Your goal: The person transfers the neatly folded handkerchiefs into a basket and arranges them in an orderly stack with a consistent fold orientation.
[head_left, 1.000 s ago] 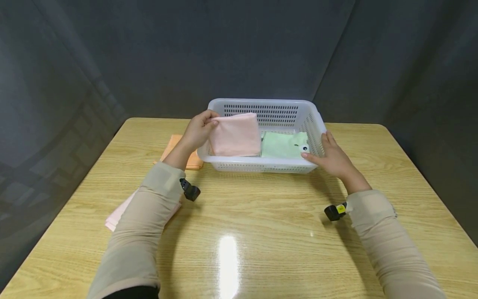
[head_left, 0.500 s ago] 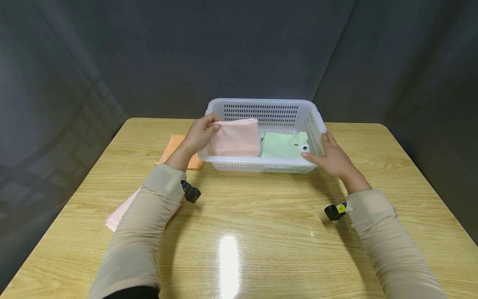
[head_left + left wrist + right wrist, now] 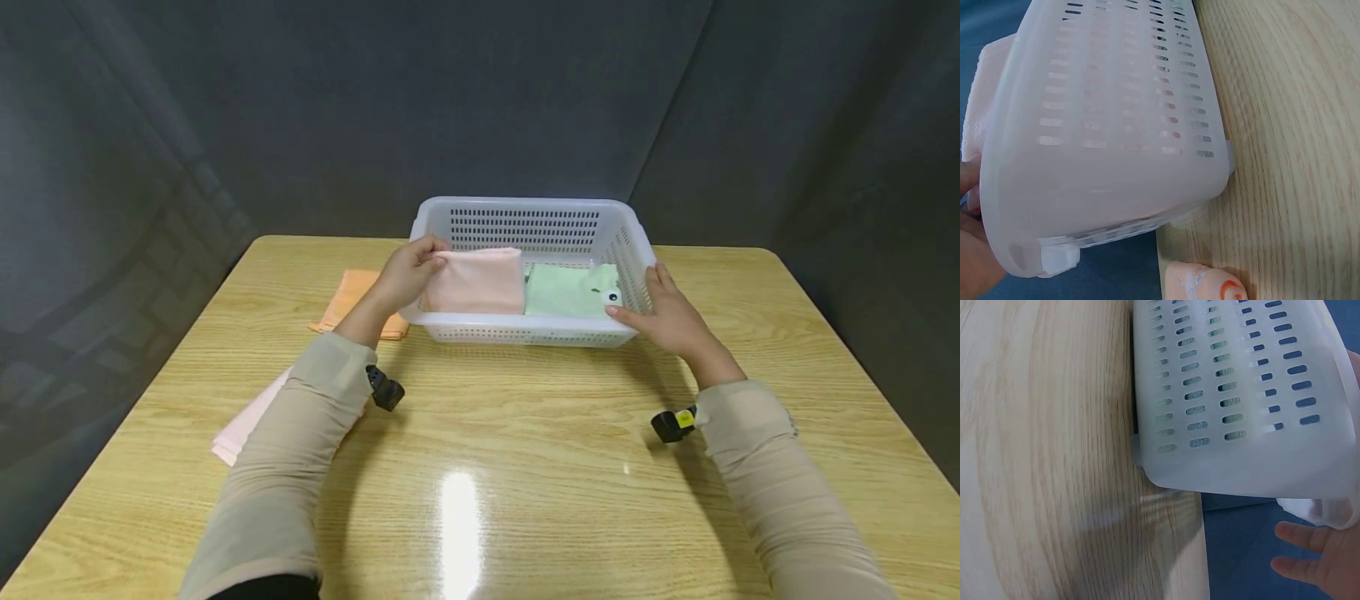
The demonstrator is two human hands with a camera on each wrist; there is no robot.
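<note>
A white plastic basket (image 3: 528, 332) with slotted walls stands at the table's far side. At its left end my left hand (image 3: 405, 277) pinches the upper left corner of a folded pink towel (image 3: 476, 285). In the left wrist view that towel (image 3: 990, 94) shows above the rim, with the fingers partly hidden behind it. A folded green towel (image 3: 567, 289) with an eye pattern lies in the basket's right half. My right hand (image 3: 675, 325) holds the basket's front right corner, thumb over the rim; two fingers (image 3: 1300, 536) extend straight beyond its end in the right wrist view.
A folded orange towel (image 3: 348, 300) lies on the wooden table (image 3: 525, 442) left of the basket, partly behind my left wrist. Closer in, another pink towel (image 3: 247, 423) sits partly under my left forearm. A dark curtain (image 3: 480, 108) hangs behind the table.
My left hand has lowered slightly and moved a little right, and the pink towel's top edge has sunk deeper into the basket. The right hand and basket have stayed in place.
</note>
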